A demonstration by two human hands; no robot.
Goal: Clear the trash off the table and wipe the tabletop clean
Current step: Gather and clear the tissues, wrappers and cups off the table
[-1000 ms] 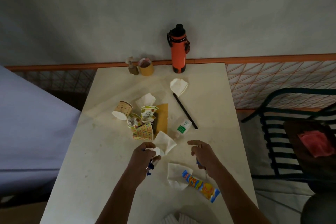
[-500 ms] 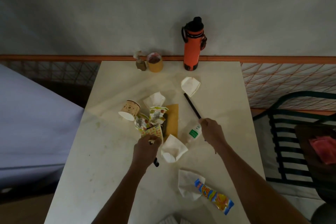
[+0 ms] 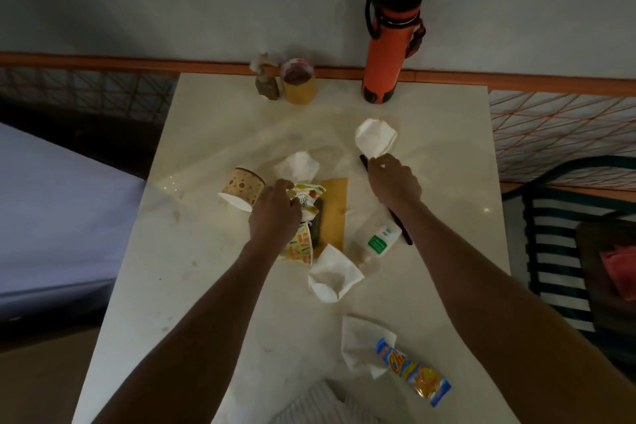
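Both hands are reaching farther up the table (image 3: 213,286) than 0.5 s ago: the right hand (image 3: 392,179), then beside the small green-labelled bottle (image 3: 380,239), is now lying over the upper end of the black pen (image 3: 401,222), fingertips just short of the far crumpled napkin (image 3: 375,138); the left hand (image 3: 275,213) is now sitting on the pile of printed wrappers (image 3: 303,217), beside the tipped spotted paper cup (image 3: 242,188). From the single head view, the left fingers are curling down onto the wrappers, seemingly gathering them, while the right fingers are bent, and whether they are gripping anything cannot be told. Clearing appears barely begun: 4 napkins, including one (image 3: 299,165) behind the pile, one (image 3: 332,274) mid-table and one (image 3: 361,344) near the front edge, the colourful snack packet (image 3: 413,373) and a tan card (image 3: 334,210) are still lying on the stained tabletop. An orange flask (image 3: 387,45) and a yellow cup (image 3: 298,84) are standing at the far edge. Wiping looks not yet started.
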